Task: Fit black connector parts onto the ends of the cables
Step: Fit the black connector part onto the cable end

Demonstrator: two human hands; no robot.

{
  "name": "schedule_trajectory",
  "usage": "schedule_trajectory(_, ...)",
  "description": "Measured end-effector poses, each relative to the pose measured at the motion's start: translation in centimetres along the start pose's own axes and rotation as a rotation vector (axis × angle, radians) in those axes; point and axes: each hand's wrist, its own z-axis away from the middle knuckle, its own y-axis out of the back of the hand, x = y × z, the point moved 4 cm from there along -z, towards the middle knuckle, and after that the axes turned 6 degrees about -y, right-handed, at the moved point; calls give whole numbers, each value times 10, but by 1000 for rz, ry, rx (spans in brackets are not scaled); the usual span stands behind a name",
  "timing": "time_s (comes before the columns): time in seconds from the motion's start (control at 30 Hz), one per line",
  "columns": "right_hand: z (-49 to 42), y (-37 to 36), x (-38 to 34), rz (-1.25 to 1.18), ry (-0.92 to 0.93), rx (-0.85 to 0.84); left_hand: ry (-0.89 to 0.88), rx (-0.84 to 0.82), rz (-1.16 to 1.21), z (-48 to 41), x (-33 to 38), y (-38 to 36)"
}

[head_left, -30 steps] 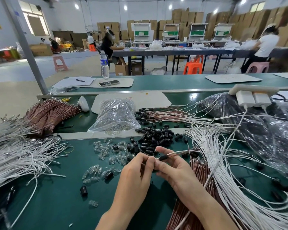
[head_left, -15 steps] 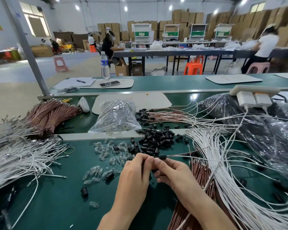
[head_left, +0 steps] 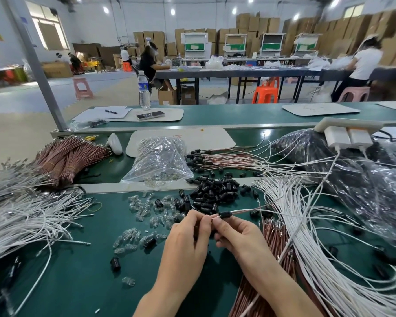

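Now, left hand (head_left: 189,229) pinches the cable (head_left: 256,209) end, fingers narrow. The right hand (head_left: 234,234) grips the same cable beside 1 black connector (head_left: 225,214) threaded on it.

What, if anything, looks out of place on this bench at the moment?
One black connector part lies alone on the green mat, well apart from the main black pile; a lone clear part lies near it.
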Motion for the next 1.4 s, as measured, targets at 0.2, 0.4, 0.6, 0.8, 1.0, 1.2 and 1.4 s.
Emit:
schedule_trajectory(0.2, 2, -1, -2, 43, 13, 15, -9, -9, -68, -1, 6, 0)
schedule_trajectory(0.4, 1, 5, -8, -76, 0, 106, 20, 141, -421, -11, -9, 30)
schedule_trajectory(0.6, 2, 8, -9, -94, -34, 162, 246, -91, -594, -14, -39, 33)
schedule_trajectory(0.8, 2, 10, -8, -126, -55, 182, 236, -190, -585, -29, -46, 37)
schedule_trajectory(1.0, 0, 8, -10, -152, -72, 157, 192, -369, -589, -53, -40, 30)
schedule_trajectory(1.2, 1, 10, -10, -167, -82, 118, 217, -529, -846, -72, -28, 18)
schedule_trajectory(1.4, -1, 10, -9, -207, -89, 95, 246, -538, -912, -71, -17, 7)
